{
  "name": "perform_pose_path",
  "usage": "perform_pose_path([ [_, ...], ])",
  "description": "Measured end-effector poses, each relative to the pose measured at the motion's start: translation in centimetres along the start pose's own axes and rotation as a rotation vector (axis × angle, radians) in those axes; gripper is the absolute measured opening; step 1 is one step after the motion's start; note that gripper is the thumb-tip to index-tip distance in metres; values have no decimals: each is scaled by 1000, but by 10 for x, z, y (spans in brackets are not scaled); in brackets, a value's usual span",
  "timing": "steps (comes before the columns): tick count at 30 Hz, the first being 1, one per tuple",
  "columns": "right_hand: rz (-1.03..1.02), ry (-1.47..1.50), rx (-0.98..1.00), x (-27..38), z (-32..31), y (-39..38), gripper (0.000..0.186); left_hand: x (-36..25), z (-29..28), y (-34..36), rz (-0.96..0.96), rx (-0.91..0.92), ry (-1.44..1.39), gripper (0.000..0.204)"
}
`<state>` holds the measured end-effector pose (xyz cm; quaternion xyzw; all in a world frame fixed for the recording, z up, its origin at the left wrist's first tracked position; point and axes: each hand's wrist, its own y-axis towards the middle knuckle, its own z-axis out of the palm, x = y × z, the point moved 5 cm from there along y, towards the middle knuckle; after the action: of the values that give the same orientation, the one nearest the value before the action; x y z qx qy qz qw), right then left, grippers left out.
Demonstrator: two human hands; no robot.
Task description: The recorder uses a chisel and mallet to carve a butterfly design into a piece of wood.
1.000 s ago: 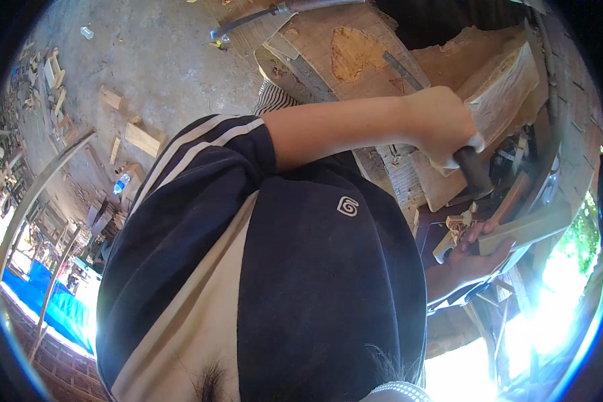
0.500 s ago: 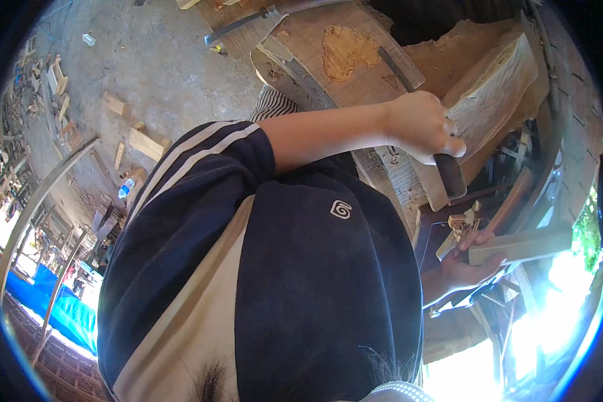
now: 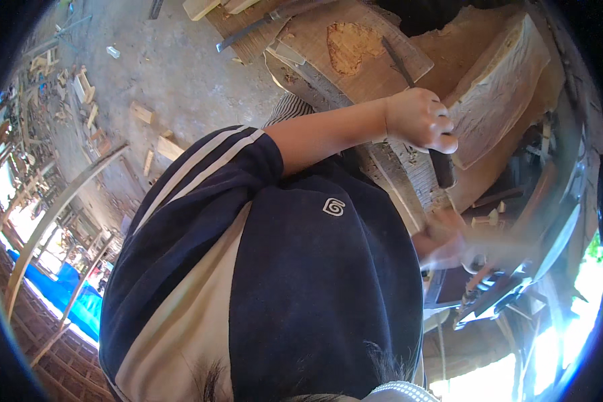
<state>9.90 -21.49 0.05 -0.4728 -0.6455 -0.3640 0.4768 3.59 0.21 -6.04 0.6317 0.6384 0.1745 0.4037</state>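
My left hand (image 3: 421,122) is wrapped round a chisel, its dark handle (image 3: 442,169) sticking out below the fist. The chisel's narrow blade (image 3: 398,63) slants up over a thick wooden board (image 3: 315,40), its tip at the right edge of a rough, freshly cut patch (image 3: 352,48). My right hand (image 3: 442,238), lower right, is smeared by motion. A pale, blurred wooden mallet (image 3: 499,246) extends rightward from its grip, below the chisel handle and apart from it. Finger detail is lost in the blur.
A second chisel (image 3: 248,37) lies on wood at the top. A large carved slab (image 3: 506,87) leans beyond my left hand. Wood offcuts (image 3: 171,146) lie on the concrete floor (image 3: 194,74), left. A curved pole (image 3: 67,191) stands farther left. Loose wooden pieces (image 3: 489,216) lie near the mallet.
My right hand and the mallet have swung, now blurred. The chisel has turned slightly, its blade showing narrower, still gripped in my left hand. The whole view has shifted a little.
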Motion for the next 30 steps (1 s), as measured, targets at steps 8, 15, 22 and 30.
perform_pose_path([
  [8, -224, 508, -232, -7, -7, -17, 46, 11, -4, 13, -47, 12, -9, 31],
  [15, 28, 262, -148, -20, 3, -18, 53, 10, 12, 7, -95, 95, 46, 32],
  [22, -98, 18, 38, -10, 9, 1, 45, 13, 16, 15, -131, 145, 78, 29],
  [30, -133, -230, 189, 23, 17, 24, 32, 49, 27, 44, -481, 283, 45, 22],
])
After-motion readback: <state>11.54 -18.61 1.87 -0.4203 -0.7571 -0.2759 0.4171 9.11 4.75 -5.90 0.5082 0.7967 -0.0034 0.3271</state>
